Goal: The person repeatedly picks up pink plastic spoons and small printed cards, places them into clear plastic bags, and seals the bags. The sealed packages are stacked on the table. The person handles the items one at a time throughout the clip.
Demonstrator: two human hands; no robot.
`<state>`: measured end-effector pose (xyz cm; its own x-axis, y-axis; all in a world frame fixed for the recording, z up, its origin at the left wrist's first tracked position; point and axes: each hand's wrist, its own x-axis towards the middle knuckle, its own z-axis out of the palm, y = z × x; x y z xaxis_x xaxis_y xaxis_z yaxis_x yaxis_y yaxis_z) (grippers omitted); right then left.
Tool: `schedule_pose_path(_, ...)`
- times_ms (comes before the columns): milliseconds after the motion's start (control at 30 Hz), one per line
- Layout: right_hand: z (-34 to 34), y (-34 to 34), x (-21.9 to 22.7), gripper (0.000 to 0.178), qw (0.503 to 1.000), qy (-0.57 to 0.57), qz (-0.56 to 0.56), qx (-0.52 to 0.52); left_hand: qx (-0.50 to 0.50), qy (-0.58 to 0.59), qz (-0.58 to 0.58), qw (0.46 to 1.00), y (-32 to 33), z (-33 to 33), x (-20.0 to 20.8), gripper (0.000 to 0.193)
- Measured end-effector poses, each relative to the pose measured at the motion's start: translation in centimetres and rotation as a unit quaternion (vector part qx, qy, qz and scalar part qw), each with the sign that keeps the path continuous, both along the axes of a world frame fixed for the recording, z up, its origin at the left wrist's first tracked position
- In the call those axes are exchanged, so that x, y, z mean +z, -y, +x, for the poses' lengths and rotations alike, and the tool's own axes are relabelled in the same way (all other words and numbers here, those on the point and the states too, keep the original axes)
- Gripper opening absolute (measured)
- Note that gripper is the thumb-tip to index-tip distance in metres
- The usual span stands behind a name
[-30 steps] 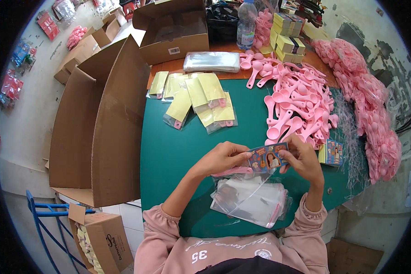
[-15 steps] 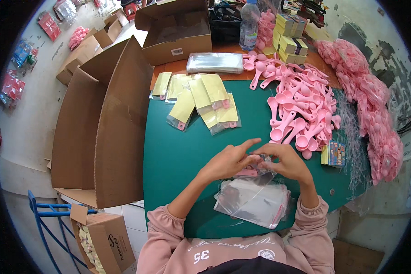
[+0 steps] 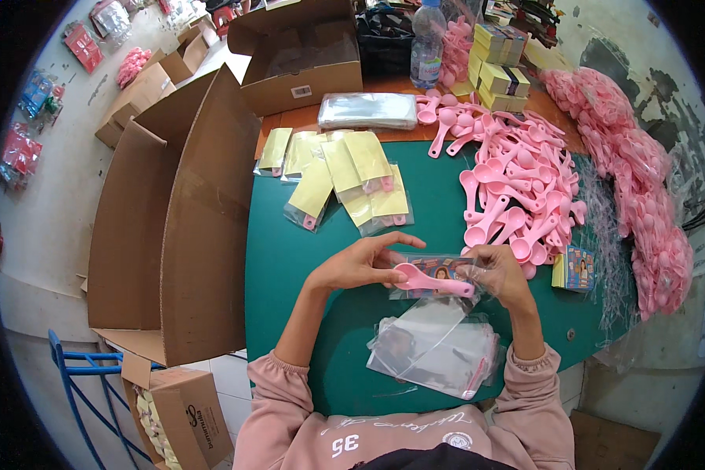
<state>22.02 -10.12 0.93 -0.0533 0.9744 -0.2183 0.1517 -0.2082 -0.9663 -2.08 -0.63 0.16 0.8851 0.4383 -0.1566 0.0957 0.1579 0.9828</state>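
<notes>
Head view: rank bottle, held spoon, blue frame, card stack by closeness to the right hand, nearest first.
1. Held spoon: just left of the right hand
2. Card stack: to its right
3. Bottle: ahead, at the back
4. Blue frame: far left, low down

The person wears a dusty-pink sweatshirt (image 3: pixel 407 433), its loose sleeves (image 3: pixel 278 395) ending in gathered, ruffled cuffs (image 3: pixel 536 363) around the forearms. White script lettering (image 3: pixel 411 417), white numerals (image 3: pixel 345 446) and a round white emblem (image 3: pixel 457 441) mark the chest; black cloth (image 3: pixel 442 459) overlaps the front below.
</notes>
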Motion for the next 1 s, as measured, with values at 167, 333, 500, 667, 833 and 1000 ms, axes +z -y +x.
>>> schedule_pose_path(167, -0.1, 0.0, -0.7, 0.017, 0.993, 0.006, 0.097, -0.067, 0.145, -0.060, 0.138, 0.978, 1.2, 1.7, -0.2, 0.041)
schedule_pose_path(333, -2.0, 0.1, 1.7, 0.030, 0.920, 0.243, 0.294, -0.091, 0.204, 0.054, -0.164, 0.964, 4.5, 3.1, -0.7, 0.045)
schedule_pose_path(500, -3.6, 1.5, 1.7, 0.045, 0.927, 0.252, 0.240, 0.140, 0.175, 0.025, -0.213, 0.961, 5.9, 2.1, -2.2, 0.059)
schedule_pose_path(667, -5.5, 2.0, 0.6, 0.027, 0.916, 0.304, 0.248, 0.084, 0.201, 0.010, -0.138, 0.970, 6.5, 1.2, -3.0, 0.056)
schedule_pose_path(833, -6.8, 1.7, -0.1, 0.022, 0.923, 0.292, 0.244, 0.064, 0.181, 0.007, -0.128, 0.975, 6.5, 1.0, -2.4, 0.053)
schedule_pose_path(1000, -7.2, 1.8, -0.3, 0.021, 0.892, 0.346, 0.281, 0.074, 0.198, 0.035, -0.260, 0.945, 6.6, 1.1, -2.1, 0.053)
